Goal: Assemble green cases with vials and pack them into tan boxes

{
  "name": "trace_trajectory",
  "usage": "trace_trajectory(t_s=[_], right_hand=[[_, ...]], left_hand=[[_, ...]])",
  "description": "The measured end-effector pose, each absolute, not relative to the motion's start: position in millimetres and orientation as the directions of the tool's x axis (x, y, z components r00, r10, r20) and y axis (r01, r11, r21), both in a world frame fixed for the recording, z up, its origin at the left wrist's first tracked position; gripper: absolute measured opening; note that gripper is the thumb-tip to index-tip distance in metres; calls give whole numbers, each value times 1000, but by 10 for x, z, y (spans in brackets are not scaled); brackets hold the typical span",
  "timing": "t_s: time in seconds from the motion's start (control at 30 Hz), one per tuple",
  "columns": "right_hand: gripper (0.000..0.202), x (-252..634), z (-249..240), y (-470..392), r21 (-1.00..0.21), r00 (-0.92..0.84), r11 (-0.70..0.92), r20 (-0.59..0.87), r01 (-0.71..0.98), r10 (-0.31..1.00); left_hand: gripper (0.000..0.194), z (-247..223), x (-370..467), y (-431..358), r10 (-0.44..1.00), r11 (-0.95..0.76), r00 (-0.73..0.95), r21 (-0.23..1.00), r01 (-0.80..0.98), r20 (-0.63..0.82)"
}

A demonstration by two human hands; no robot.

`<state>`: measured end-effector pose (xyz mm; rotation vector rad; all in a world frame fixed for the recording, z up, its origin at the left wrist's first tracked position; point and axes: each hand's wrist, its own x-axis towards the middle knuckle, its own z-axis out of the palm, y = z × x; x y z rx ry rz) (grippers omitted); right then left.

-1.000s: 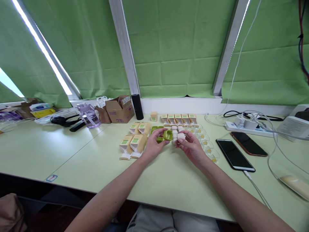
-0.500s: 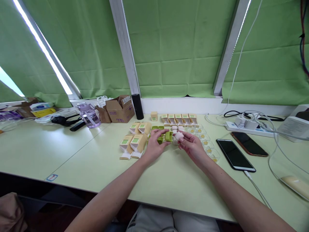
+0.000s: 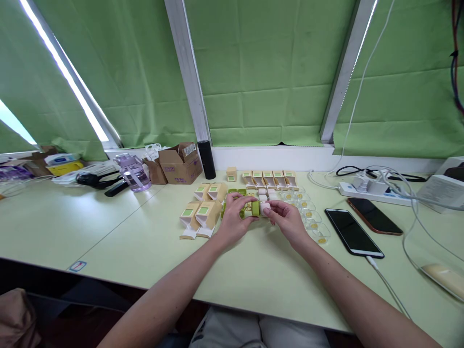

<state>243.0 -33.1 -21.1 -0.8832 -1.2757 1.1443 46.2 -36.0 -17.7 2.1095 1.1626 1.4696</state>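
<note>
My left hand (image 3: 234,212) is closed on a small green silicone case (image 3: 255,208). Between the thumb and fingers of my right hand (image 3: 288,220) is a small white earbud case (image 3: 265,208), its edge right against the green case; I cannot tell how far it sits inside. More white cases (image 3: 262,192) lie just behind my fingers. Other green cases (image 3: 235,191) are beside my left hand, partly hidden by it. Clear plastic packs with yellow centres (image 3: 309,214) stand to the right of my right hand.
Open beige boxes (image 3: 208,215) stand left of my hands, with a row of similar boxes (image 3: 268,180) at the back. Two phones (image 3: 353,232) (image 3: 375,215), a power strip (image 3: 377,190) and cables lie to the right. A purple bottle (image 3: 132,172), cardboard box (image 3: 181,164) and black cylinder (image 3: 206,160) stand back left.
My right hand has moved slightly left with the white earbud case, bringing it up against the green silicone case. My left hand has barely shifted.
</note>
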Motion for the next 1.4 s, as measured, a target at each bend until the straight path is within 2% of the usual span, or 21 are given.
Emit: trace_trajectory(t_s=[0.33,0.7,1.03,1.13,1.23,1.3,1.4], right_hand=[[47,2456,-217,-342,-953,-100,303,304,-23,947],[47,2424,-214,-389,-946,-94,325,322,13,942],[61,2385,-229,-401,-953,-64,303,302,15,951],[70,2377,-234,-404,-959,-39,284,284,8,958],[65,2385,-226,-432,-945,-48,325,323,44,945],[56,2403,-212,-460,-911,-48,395,392,117,919],[48,2439,-196,-500,-812,-53,529,534,246,844]], left_hand=[[46,-161,449,-368,725,-665,207,591,456,657],[46,-146,446,-378,727,-667,225,589,456,649],[45,-117,498,-402,777,-626,213,692,359,592],[49,-157,541,-390,839,-543,209,800,255,502],[60,-202,577,-358,897,-386,230,922,-8,377],[64,-209,577,-338,909,-296,259,943,-154,328],[62,-178,548,-325,913,-246,276,945,-214,301]])
